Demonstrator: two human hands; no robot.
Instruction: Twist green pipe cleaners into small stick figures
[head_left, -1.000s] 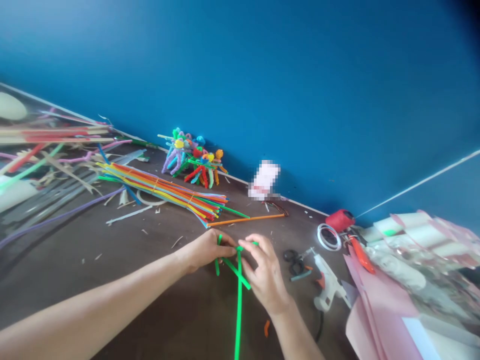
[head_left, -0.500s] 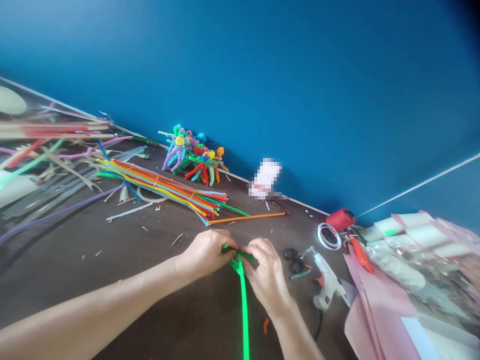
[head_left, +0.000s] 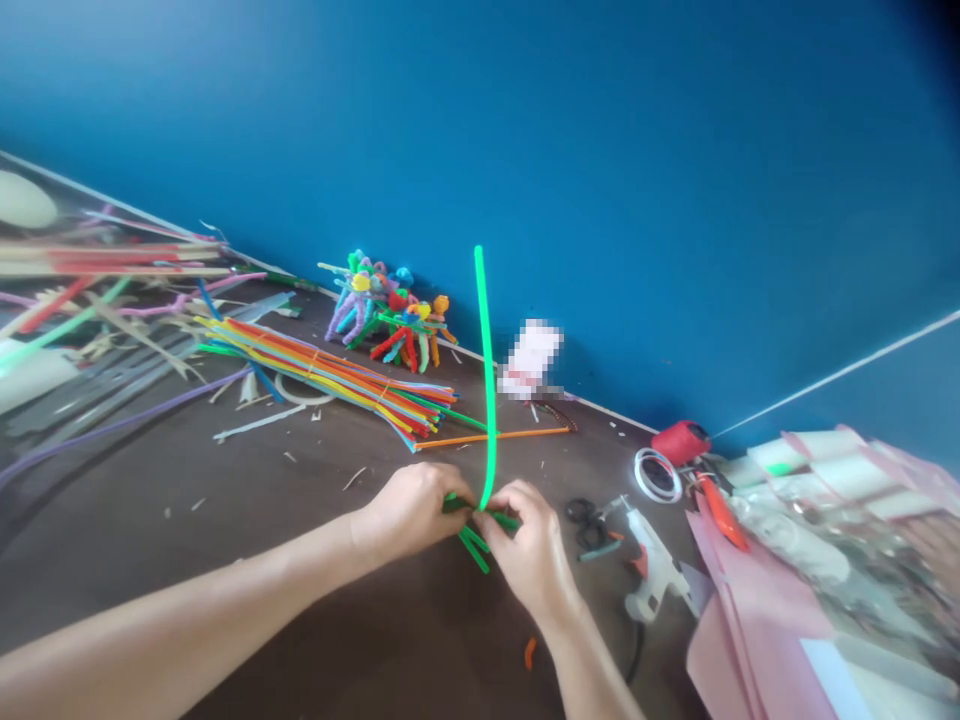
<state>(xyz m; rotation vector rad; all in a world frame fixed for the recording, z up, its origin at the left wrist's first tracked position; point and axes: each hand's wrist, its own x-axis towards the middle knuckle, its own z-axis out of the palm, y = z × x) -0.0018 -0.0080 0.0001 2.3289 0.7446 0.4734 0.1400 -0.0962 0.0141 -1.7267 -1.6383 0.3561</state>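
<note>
Green pipe cleaners point(head_left: 489, 400) are pinched between my two hands just below the middle of the view. One long strand stands upright from the fingertips, while shorter bent ends point down between the hands. My left hand point(head_left: 420, 508) grips the green piece from the left, fingers closed. From the right, my right hand point(head_left: 531, 535) pinches it with thumb and forefinger, close beside the left fingertips. The exact crossing of the strands is hidden by the fingers.
Beyond my hands lie a bundle of coloured pipe cleaners point(head_left: 322, 370) and small pipe-cleaner figures point(head_left: 390, 310). On the right are a glue gun point(head_left: 654, 565), a tape roll point(head_left: 658, 475), orange-handled tool point(head_left: 721, 510) and pink sheets point(head_left: 750, 610). Strips lie at the left.
The long green strand hung down toward me before and now points up, away from me. Both hands have stayed nearly in place, still pinching the green piece.
</note>
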